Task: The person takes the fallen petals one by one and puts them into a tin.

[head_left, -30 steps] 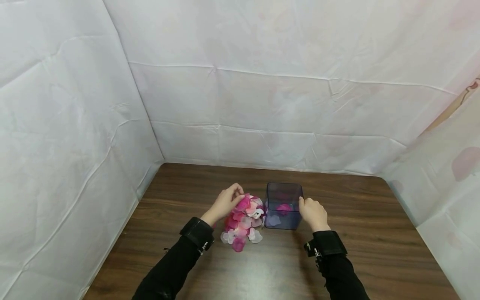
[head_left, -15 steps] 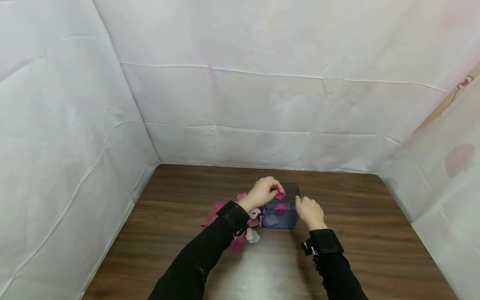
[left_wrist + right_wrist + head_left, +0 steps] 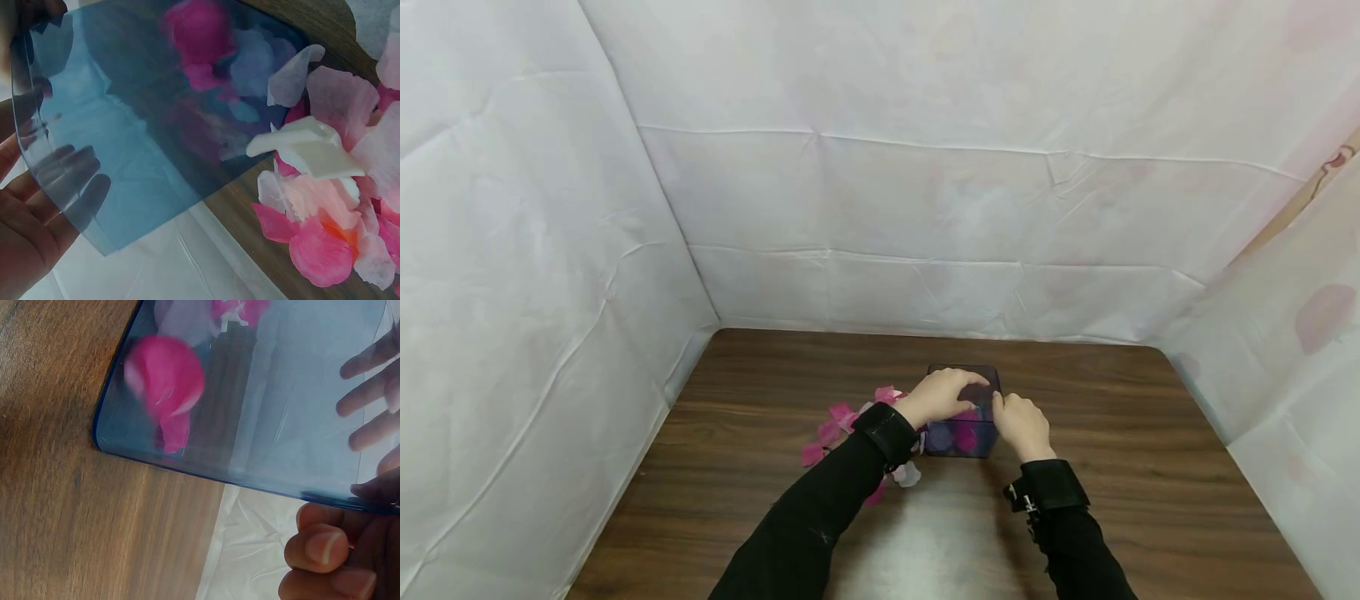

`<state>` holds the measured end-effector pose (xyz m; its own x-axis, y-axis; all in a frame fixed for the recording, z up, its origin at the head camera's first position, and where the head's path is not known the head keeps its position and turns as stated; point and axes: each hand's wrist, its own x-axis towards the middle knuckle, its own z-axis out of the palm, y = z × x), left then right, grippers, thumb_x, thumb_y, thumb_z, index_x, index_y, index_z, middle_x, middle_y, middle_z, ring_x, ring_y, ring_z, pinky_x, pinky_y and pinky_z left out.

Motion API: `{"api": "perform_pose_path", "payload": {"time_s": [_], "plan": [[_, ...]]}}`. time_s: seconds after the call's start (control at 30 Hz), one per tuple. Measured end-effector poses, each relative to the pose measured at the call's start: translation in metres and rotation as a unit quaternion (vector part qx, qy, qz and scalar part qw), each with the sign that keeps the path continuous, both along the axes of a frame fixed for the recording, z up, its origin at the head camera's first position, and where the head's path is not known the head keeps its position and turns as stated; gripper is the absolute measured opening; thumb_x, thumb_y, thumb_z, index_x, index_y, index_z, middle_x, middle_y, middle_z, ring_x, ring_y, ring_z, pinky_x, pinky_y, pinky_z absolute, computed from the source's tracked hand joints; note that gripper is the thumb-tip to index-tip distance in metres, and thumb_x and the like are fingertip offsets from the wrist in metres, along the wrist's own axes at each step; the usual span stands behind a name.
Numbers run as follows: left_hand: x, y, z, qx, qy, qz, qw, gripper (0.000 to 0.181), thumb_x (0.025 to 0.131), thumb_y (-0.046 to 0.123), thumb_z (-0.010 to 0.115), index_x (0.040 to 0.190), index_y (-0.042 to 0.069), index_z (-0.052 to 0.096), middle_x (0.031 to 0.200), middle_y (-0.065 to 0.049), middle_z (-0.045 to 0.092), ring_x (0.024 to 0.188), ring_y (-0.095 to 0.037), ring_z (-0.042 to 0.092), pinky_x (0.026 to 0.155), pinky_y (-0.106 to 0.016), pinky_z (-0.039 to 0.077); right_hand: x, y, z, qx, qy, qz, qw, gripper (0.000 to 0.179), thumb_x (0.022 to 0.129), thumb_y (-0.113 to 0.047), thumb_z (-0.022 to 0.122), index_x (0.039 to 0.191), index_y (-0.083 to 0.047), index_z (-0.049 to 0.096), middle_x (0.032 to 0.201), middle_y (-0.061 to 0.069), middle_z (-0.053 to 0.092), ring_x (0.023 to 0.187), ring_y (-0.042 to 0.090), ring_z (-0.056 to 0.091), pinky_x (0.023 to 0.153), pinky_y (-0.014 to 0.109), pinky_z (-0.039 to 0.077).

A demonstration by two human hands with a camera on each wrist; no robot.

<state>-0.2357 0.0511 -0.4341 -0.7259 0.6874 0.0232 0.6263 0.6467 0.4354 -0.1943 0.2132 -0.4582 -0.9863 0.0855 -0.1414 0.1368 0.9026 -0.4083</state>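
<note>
A see-through bluish plastic box (image 3: 987,443) stands on the table with several pink and pale petals inside. My right hand (image 3: 1022,425) pinches its right rim, thumb at the top edge and fingers curled outside. Over the open top is my left hand (image 3: 942,395), its fingers spread and loosely bent, holding nothing. Through the wall in the right wrist view, a blurred magenta petal (image 3: 165,378) shows inside the box. Left of the box lies a heap of pink, white and peach fabric petals (image 3: 322,250), partly hidden by the left forearm in the head view.
The wooden table (image 3: 760,375) has a white cloth backdrop (image 3: 865,200) behind it and more cloth at both sides. A few loose pink petals (image 3: 841,411) lie left of the left forearm. Black bands (image 3: 886,435) sit on both wrists.
My left hand went from the heap rightward to the box, carrying a pink petal, and has let go of it inside. The right hand keeps its grip on the rim.
</note>
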Motion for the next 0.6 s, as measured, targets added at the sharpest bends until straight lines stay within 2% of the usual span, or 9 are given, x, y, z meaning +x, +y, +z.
{"api": "perform_pose_path", "payload": {"time_s": [0.17,0.3,0.4,0.47,0.53,0.6], "plan": [[-0.002,-0.016,0.006,0.028,0.010,-0.006,0.9995,0.045,0.091,0.017,0.062,0.135,0.016,0.051,0.138,-0.001,0.053,0.126,-0.016,0.051,0.104,-0.029,0.041,0.000,0.001,0.000,0.004,-0.004,-0.003,1.0000,0.052,0.100,-0.030,0.028,0.105,0.009,0.062,0.103,0.031,0.063,0.090,0.045,0.062,0.070,0.052,0.048],[-0.007,-0.040,0.012,0.052,0.019,0.003,0.9985,0.046,0.091,0.018,0.062,0.135,0.015,0.051,0.139,-0.004,0.051,0.130,-0.019,0.046,0.107,-0.034,0.038,0.001,0.001,0.000,0.000,-0.008,-0.003,1.0000,0.049,0.100,-0.029,0.029,0.099,0.007,0.062,0.098,0.028,0.064,0.088,0.043,0.061,0.069,0.050,0.047],[-0.010,-0.066,0.013,0.075,0.024,0.027,0.9965,0.046,0.090,0.018,0.063,0.134,0.014,0.051,0.138,-0.006,0.052,0.130,-0.022,0.046,0.106,-0.038,0.039,0.002,0.001,0.001,-0.002,-0.004,0.000,1.0000,0.045,0.100,-0.029,0.029,0.088,0.002,0.060,0.091,0.025,0.063,0.082,0.039,0.061,0.064,0.045,0.044],[-0.008,-0.086,0.010,0.090,0.024,0.054,0.9942,0.046,0.090,0.017,0.064,0.133,0.013,0.052,0.137,-0.008,0.052,0.129,-0.024,0.047,0.106,-0.039,0.038,0.003,0.001,0.001,-0.004,-0.002,0.001,1.0000,0.044,0.100,-0.029,0.029,0.082,0.000,0.058,0.088,0.023,0.063,0.079,0.038,0.061,0.062,0.043,0.043],[-0.003,-0.105,0.003,0.102,0.027,0.083,0.9910,0.044,0.088,0.015,0.065,0.131,0.011,0.054,0.134,-0.009,0.054,0.126,-0.025,0.049,0.105,-0.041,0.039,0.003,0.001,0.001,-0.005,0.002,0.002,1.0000,0.044,0.100,-0.029,0.030,0.082,0.000,0.058,0.090,0.024,0.063,0.081,0.039,0.061,0.063,0.044,0.044],[0.009,-0.124,-0.008,0.103,0.027,0.117,0.9874,0.043,0.086,0.013,0.067,0.128,0.010,0.056,0.131,-0.011,0.056,0.123,-0.027,0.051,0.102,-0.043,0.041,0.003,0.001,0.001,-0.006,0.002,0.004,1.0000,0.045,0.100,-0.029,0.029,0.084,0.001,0.058,0.092,0.026,0.063,0.082,0.040,0.061,0.064,0.045,0.044]]}}
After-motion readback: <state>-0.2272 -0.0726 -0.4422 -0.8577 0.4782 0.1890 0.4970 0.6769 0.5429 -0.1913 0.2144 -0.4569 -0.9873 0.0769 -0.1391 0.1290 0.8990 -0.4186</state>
